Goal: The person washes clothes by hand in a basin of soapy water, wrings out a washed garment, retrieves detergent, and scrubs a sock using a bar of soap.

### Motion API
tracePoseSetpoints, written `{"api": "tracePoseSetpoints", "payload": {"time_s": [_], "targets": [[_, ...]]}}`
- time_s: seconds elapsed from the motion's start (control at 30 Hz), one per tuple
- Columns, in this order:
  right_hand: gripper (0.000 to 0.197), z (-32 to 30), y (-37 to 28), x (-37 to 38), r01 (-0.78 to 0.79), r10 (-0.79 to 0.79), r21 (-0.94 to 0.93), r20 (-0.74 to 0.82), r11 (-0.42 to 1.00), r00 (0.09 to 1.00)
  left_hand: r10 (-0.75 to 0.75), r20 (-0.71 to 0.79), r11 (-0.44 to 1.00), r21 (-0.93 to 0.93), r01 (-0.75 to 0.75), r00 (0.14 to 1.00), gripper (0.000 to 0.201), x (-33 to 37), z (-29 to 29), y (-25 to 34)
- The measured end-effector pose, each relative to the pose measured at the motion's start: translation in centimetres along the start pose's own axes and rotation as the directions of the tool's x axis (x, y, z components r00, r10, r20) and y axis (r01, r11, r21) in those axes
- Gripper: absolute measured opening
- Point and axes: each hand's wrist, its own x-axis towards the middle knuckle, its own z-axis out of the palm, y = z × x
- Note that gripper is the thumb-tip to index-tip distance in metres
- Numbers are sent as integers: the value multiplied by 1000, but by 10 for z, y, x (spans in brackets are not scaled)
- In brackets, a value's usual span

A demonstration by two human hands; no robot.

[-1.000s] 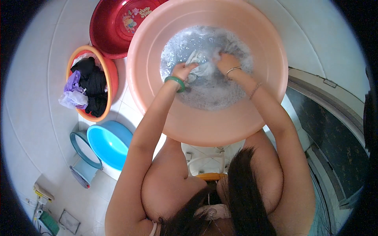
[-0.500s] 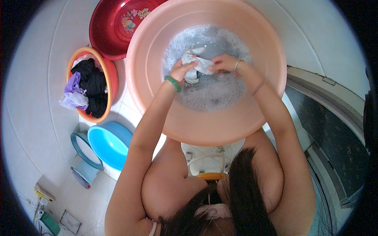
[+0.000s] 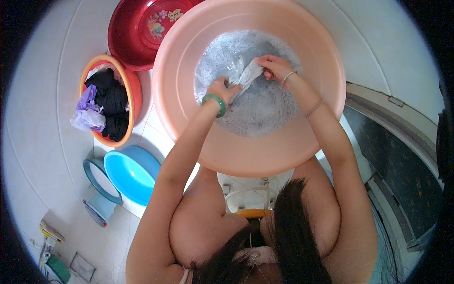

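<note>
A large peach-coloured basin [image 3: 265, 154] holds grey, sudsy water [image 3: 257, 113]. Over the water, a wet white cloth [image 3: 250, 75] is stretched slantwise between my hands. My left hand [image 3: 224, 90], with a green bangle at the wrist, is closed round the cloth's lower end near the suds. At the upper right end, my right hand [image 3: 275, 67] pinches the cloth between thumb and fingers; a pale bracelet circles that wrist. The cloth's exact kind cannot be made out, and part of it is hidden by my left fingers.
A red basin with a flower print [image 3: 135, 35] stands at the far left. Below it, an orange-rimmed tub [image 3: 135, 102] holds dark clothes [image 3: 111, 99] and a purple-white bag [image 3: 89, 113]. Nearer are a blue basin [image 3: 137, 175] and a round-framed object [image 3: 101, 180]. A dark panel [image 3: 392, 161] borders the right.
The bunched cloth has been drawn out into a slanting strip. My right hand has risen slightly away, while my left hand has shifted a little right and down.
</note>
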Motion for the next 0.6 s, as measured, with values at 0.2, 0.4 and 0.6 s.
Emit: {"api": "tracePoseSetpoints", "payload": {"time_s": [0.2, 0.4, 0.6], "targets": [[34, 21, -11, -21, 98, -110, 102, 120, 990, 987, 439, -413, 865, -45, -499, 798, 62, -2, 3, 11], [41, 12, -26, -30, 143, -167, 103, 291, 984, 942, 497, -99, 464, -809, -360, 862, 42, -6, 6, 19], [31, 6, -14, -13, 364, -279, -476, 241, 801, 930, 327, 162, 464, -886, -9, 931, 39, 7, -3, 6]]}}
